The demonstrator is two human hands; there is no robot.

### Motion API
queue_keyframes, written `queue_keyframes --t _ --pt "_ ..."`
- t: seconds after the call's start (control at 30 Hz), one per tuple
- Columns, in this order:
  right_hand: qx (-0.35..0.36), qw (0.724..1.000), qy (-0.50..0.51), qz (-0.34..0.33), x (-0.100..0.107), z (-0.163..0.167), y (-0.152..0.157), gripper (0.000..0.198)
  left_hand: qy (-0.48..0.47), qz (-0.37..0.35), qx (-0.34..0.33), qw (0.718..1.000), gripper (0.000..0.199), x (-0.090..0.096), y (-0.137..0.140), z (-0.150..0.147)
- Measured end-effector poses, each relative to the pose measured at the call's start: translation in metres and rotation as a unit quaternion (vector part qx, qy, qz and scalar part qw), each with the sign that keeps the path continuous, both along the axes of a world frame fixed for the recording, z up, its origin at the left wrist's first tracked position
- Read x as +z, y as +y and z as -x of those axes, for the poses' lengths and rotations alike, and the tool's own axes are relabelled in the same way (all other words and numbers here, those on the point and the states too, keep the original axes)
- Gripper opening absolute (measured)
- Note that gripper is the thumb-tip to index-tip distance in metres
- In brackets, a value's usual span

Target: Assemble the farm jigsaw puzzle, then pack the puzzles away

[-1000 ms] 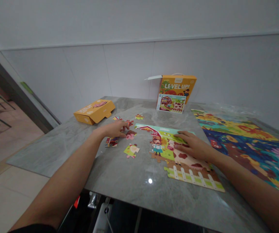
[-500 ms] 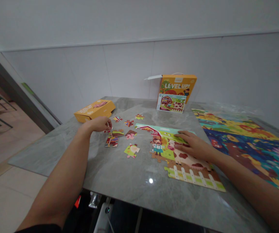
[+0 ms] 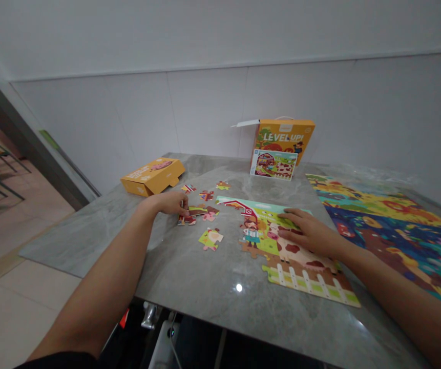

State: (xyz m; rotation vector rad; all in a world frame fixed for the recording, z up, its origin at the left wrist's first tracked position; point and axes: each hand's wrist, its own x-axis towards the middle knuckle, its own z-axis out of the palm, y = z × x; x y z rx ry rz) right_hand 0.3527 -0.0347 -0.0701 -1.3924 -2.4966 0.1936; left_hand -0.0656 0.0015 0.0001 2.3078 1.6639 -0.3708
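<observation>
Most of the farm puzzle lies joined on the table | left hand grip pinches a loose piece by the scattered pieces | right hand lies flat, open, on the joined part | about six pieces left to fit

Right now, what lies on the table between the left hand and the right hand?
In the head view, between the left hand and right hand: loose puzzle pieces on the table, then the farm puzzle's left edge.
</observation>
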Motion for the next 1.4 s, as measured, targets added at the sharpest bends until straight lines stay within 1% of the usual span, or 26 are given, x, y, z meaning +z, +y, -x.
queue_keyframes --t 0.07,0.13,0.2,0.33,0.37,0.53,0.67,0.73,0.87,0.93,0.97,1.03,1.1,1.13,1.2,1.27,1.3,1.4 --pt "-0.003 1.0 -0.001 0.001 0.0 0.0 0.0 0.06 0.006 0.001 0.002 1.0 0.031 0.001 0.0 0.002" --pt "-0.003 1.0 -0.003 0.001 0.0 0.0 -0.001 0.061 0.012 0.002 0.003 1.0 0.035 0.002 0.0 0.005" --pt "0.001 1.0 -0.003 0.0 0.001 0.0 -0.001 0.061 0.012 -0.002 0.01 1.0 0.044 0.001 0.0 0.007" --pt "0.001 1.0 -0.007 0.0 0.001 0.0 -0.001 0.061 -0.008 -0.006 0.03 0.999 0.071 -0.004 -0.001 0.005" --pt "-0.001 1.0 -0.008 0.0 0.001 0.0 -0.001 0.061 -0.009 -0.002 0.031 0.999 0.073 -0.005 -0.001 0.004" --pt "0.001 1.0 -0.002 -0.001 0.001 0.001 -0.001 0.061 0.009 0.044 0.019 0.999 0.055 -0.003 -0.005 -0.002" --pt "0.0 1.0 -0.007 0.0 0.001 0.001 0.0 0.062 -0.002 0.065 0.017 0.998 0.043 0.005 -0.008 0.002" --pt "0.002 1.0 -0.005 -0.004 0.001 0.001 0.0 0.06 -0.01 0.073 0.003 0.997 0.037 0.01 -0.011 0.008" --pt "0.004 1.0 -0.001 -0.006 0.002 0.001 -0.001 0.06 -0.037 0.142 -0.044 0.988 0.039 0.019 -0.018 0.018" --pt "0.001 1.0 -0.002 -0.005 0.002 0.002 -0.001 0.06 -0.038 0.167 -0.051 0.984 0.04 0.02 -0.019 0.021" --pt "0.001 1.0 -0.003 -0.005 0.003 0.002 -0.002 0.06 -0.031 0.168 -0.049 0.984 0.04 0.02 -0.019 0.022" --pt "-0.001 1.0 -0.007 -0.005 0.002 0.002 -0.001 0.061 -0.012 0.142 -0.032 0.989 0.038 0.018 -0.016 0.024" --pt "-0.004 1.0 -0.009 -0.002 0.002 0.002 -0.001 0.062 0.001 0.078 -0.003 0.997 0.037 0.013 -0.012 0.023" --pt "-0.004 1.0 -0.009 0.0 0.002 0.002 -0.001 0.062 0.004 0.041 0.011 0.999 0.04 0.011 -0.009 0.022" --pt "-0.002 1.0 -0.004 0.0 0.001 0.002 -0.001 0.061 0.008 -0.009 0.025 1.0 0.054 0.006 -0.005 0.019" --pt "-0.003 1.0 0.0 -0.004 0.001 0.002 -0.001 0.06 0.014 -0.017 0.029 0.999 0.065 0.002 -0.003 0.015" --pt "-0.005 1.0 0.001 -0.005 0.001 0.002 -0.001 0.06 0.019 -0.008 0.031 0.999 0.065 0.001 -0.003 0.014" --pt "-0.008 1.0 -0.002 -0.002 0.002 0.002 -0.001 0.06 0.032 0.015 0.044 0.998 0.055 -0.002 -0.002 0.012"
